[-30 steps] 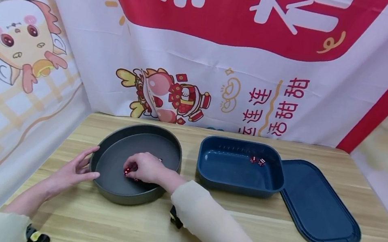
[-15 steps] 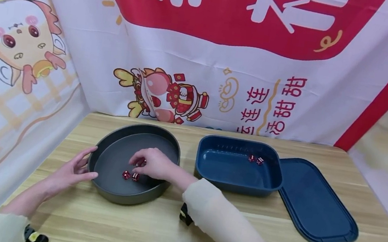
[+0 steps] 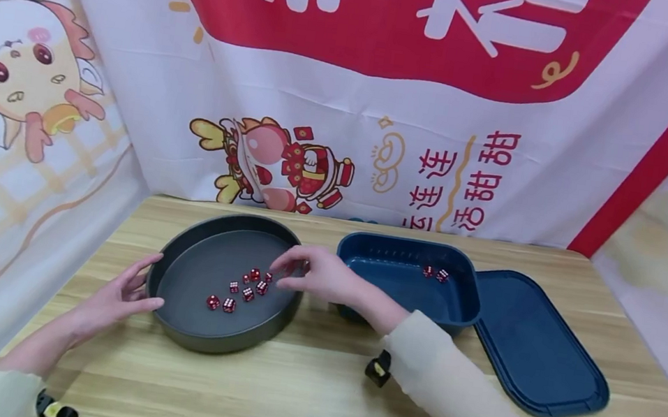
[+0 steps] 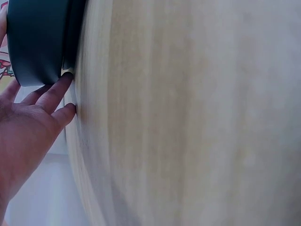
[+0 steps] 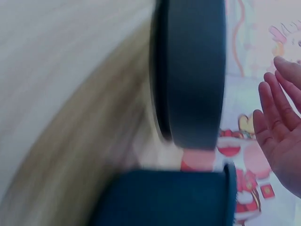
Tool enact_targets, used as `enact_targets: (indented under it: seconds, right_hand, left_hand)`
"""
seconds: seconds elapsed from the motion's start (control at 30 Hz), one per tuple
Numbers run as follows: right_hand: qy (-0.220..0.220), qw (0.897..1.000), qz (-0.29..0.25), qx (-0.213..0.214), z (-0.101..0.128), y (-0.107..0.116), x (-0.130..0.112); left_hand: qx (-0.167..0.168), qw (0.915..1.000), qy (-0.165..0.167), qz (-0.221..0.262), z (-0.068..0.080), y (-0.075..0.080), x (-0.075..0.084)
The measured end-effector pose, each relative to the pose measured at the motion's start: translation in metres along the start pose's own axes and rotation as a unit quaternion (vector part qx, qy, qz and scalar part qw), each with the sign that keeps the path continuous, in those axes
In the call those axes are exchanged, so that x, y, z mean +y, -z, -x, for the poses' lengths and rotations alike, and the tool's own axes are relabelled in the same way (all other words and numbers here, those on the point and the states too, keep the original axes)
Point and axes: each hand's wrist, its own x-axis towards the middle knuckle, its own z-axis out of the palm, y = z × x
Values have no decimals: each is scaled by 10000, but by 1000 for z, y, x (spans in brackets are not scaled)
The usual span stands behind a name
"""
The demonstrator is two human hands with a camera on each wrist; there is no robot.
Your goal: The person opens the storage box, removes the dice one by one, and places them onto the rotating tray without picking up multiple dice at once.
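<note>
Several red dice [image 3: 247, 294] with white pips lie scattered on the floor of a round dark grey pan [image 3: 192, 285], mostly in its right half. My left hand [image 3: 123, 290] touches the pan's left side, thumb and fingers spread along the wall; in the left wrist view, the left fingertips [image 4: 68, 77] are low at the pan's base. Over the pan's right rim hovers my right hand [image 3: 325, 279], its fingers apart. In the right wrist view, that hand [image 5: 282, 122] shows fairly straight fingers and holds nothing visible.
Right of the pan stands a blue rectangular container [image 3: 406, 288] with two red dice [image 3: 435, 273] inside. Its blue lid [image 3: 543, 349] lies flat on the wooden table [image 3: 283, 399] beside it. A printed cloth [image 3: 378, 158] hangs behind the table.
My right hand has released dice into the pan and moved right, up to its rim, uncovering more dice. My left hand stays at the pan's left side. The head view has shifted slightly.
</note>
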Motion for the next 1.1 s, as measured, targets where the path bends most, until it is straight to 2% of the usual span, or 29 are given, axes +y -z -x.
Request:
enact_targets:
  seconds: [0.23, 0.57, 0.8, 1.1]
  right_hand:
    - [81, 9997, -22, 216, 36, 36, 13]
    - [-59, 9974, 510, 507, 91, 87, 42]
    - [-466, 9922, 867, 763, 123, 115, 62]
    - [-992, 9853, 1234, 641, 144, 135, 87]
  left_hand:
    - [-4, 10000, -36, 29, 0, 0, -3]
    - [-23, 10000, -52, 28, 1, 0, 0]
    - [-37, 10000, 1, 3, 1, 0, 1]
    - [4, 10000, -4, -10, 1, 0, 0]
